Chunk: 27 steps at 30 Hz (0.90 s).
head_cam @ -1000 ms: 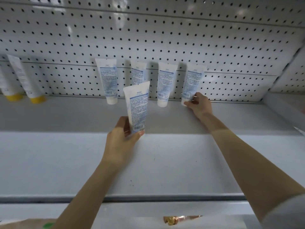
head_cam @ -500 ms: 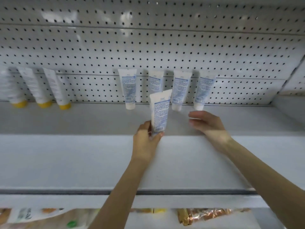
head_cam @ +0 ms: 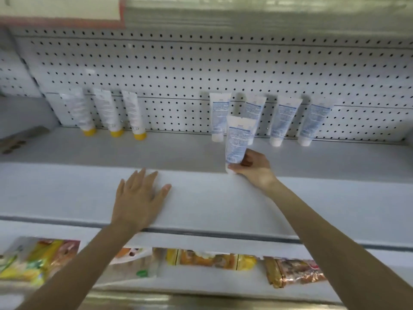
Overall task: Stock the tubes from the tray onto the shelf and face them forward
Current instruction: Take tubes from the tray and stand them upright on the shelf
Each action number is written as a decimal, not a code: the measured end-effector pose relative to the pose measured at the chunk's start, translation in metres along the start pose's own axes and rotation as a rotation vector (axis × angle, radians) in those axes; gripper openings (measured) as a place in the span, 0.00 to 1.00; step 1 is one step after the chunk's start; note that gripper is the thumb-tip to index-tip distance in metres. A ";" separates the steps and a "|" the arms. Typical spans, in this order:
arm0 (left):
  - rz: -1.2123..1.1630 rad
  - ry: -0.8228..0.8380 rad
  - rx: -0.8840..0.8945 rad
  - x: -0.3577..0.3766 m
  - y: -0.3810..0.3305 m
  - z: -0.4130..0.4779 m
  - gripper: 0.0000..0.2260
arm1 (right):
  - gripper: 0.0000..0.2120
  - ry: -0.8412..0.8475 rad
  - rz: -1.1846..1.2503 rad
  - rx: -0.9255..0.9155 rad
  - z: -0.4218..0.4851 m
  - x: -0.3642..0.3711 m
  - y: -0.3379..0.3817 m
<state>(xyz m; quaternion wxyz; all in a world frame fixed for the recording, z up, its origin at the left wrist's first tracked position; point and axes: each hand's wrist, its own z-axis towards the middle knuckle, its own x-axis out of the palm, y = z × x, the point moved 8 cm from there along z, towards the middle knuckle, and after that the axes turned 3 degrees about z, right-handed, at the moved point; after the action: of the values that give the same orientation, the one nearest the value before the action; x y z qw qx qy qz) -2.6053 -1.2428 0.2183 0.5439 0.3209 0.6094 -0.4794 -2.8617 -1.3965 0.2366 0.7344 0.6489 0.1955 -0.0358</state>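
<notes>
My right hand (head_cam: 253,167) grips the cap end of a white tube with blue print (head_cam: 237,139), held upright, cap down, over the white shelf (head_cam: 223,198). Behind it several matching tubes lean cap-down against the pegboard: one at the left (head_cam: 219,117), one partly hidden behind the held tube (head_cam: 256,109), and two to the right (head_cam: 284,120) (head_cam: 314,121). My left hand (head_cam: 138,198) lies flat on the shelf with its fingers spread and holds nothing. No tray is in view.
Three white tubes with yellow caps (head_cam: 111,113) lean against the pegboard (head_cam: 201,70) at the back left. Snack packets (head_cam: 214,260) fill the shelf below. A side wall (head_cam: 17,77) closes the shelf at the left.
The tube went from my left hand to my right hand. My left hand moved left and down and now lies flat on the shelf. The view shifted left.
</notes>
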 end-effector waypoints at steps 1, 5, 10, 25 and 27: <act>0.046 0.028 0.008 0.005 0.007 -0.002 0.35 | 0.15 -0.023 -0.015 0.003 0.005 0.008 0.002; 0.094 0.013 0.031 0.006 0.007 -0.004 0.34 | 0.17 -0.145 -0.089 0.011 0.027 0.029 0.008; 0.110 0.012 0.041 0.007 0.008 -0.004 0.32 | 0.13 -0.231 -0.087 -0.012 0.046 0.039 0.008; 0.148 -0.033 0.072 0.006 0.006 -0.005 0.32 | 0.14 -0.249 -0.191 -0.018 0.047 0.043 0.006; 0.142 -0.038 0.067 0.006 0.006 -0.004 0.32 | 0.14 -0.248 -0.199 -0.019 0.046 0.044 0.007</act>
<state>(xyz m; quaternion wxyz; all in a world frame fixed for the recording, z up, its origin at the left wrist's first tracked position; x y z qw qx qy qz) -2.6026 -1.2375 0.2113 0.5770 0.3722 0.5581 -0.4659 -2.8082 -1.4312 0.2321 0.7519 0.6100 0.1667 -0.1864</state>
